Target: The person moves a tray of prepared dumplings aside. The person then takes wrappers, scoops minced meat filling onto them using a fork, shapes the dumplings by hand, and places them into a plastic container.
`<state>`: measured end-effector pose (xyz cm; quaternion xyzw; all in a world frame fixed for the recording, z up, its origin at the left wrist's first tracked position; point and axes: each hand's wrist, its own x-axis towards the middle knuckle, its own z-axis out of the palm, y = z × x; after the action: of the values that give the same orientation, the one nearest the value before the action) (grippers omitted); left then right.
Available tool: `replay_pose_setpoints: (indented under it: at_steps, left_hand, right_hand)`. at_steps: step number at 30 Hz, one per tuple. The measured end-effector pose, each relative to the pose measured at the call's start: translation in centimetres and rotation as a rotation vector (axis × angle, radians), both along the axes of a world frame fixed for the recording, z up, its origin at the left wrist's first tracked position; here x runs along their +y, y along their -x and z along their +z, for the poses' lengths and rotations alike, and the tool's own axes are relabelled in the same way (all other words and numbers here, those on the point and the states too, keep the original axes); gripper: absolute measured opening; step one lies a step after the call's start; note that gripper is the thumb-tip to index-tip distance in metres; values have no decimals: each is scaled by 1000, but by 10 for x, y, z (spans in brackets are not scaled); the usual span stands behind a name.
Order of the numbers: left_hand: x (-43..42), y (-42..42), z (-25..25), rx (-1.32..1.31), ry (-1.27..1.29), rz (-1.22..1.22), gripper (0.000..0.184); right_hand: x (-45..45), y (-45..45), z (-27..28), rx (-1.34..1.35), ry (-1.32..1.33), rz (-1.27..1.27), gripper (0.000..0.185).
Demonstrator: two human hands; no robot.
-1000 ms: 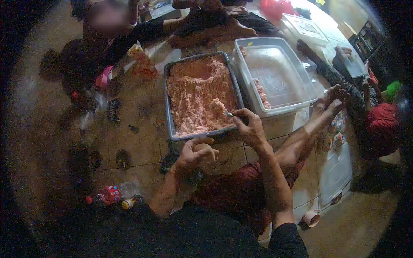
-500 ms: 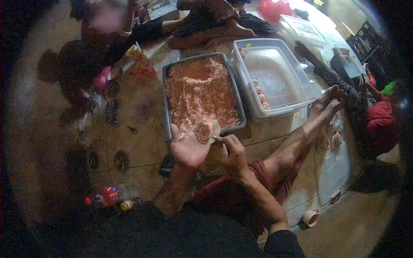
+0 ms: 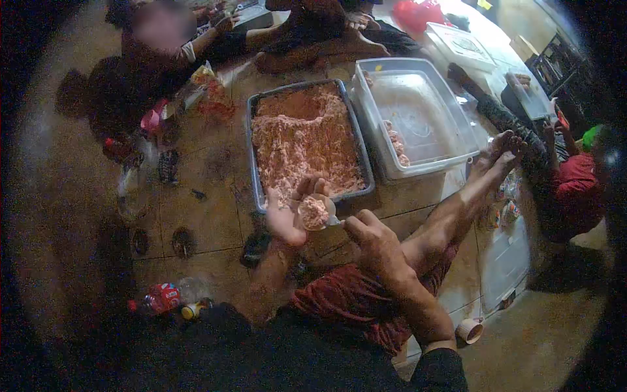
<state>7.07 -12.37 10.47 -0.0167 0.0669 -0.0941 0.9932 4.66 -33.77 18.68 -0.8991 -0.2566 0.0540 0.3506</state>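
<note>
A round pale wrapper [image 3: 330, 208] with a lump of pinkish filling [image 3: 313, 212] on it rests on the fingers of my left hand [image 3: 289, 219], which is palm up. My right hand [image 3: 375, 243] is closed on the handle of a small metal utensil [image 3: 335, 221], whose tip touches the wrapper's right side. Just beyond my hands stands a dark-rimmed tub [image 3: 367, 160] holding a mass of pinkish ground filling [image 3: 300, 144]. To its right a clear plastic bin [image 3: 431, 163] has several filled pieces [image 3: 396, 145] along its left side.
Bottles [image 3: 163, 297] lie on the floor at the lower left. A cup [image 3: 470, 331] lies at the lower right near a clear lid [image 3: 506, 261]. Other people sit at the upper left, the top and the right, one in a red shirt [image 3: 578, 186]. A lidded box [image 3: 460, 46] stands behind the bin.
The utensil has moved from the tub to the wrapper, and the filling now lies on it. My left hand has turned palm up.
</note>
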Motion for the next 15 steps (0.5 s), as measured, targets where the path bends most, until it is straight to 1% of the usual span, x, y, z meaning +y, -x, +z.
replay_pose_setpoints:
  at_steps: [2, 3, 5, 7, 10, 11, 12, 13, 14, 15]
  left_hand:
    - [-8, 0, 5, -49, 20, -69, 97]
    - [-4, 0, 0, -51, 18, -70, 97]
    - [3, 0, -9, -15, -30, -65, 94]
    - [5, 3, -15, -2, 16, -18, 93]
    - [8, -2, -14, 52, 12, 52, 98]
    - [6, -3, -12, -15, 6, 14, 101]
    - [5, -3, -11, -81, -1, -25, 105]
    - [2, -3, -1, -83, -2, -28, 105]
    - [-2, 0, 13, -106, -2, -148, 108]
    - [-5, 3, 21, -127, -1, -271, 110]
  right_hand:
    - [0, -3, -6, 15, -31, 13, 19]
    - [0, -3, -12, 6, -24, 53, 23]
    - [-1, -4, -3, 0, -16, 95, 26]
    - [-6, 0, 17, 33, 41, 44, 18]
    - [-12, -3, 29, 23, 56, 19, 19]
    - [-10, -6, 27, 21, 58, 21, 19]
    - [-7, -10, 23, -7, -36, 42, 20]
    - [-6, -13, 17, -36, -132, 61, 20]
    - [-8, -16, 10, -35, -133, 55, 20]
    - [-13, -19, 3, -40, -74, 88, 22]
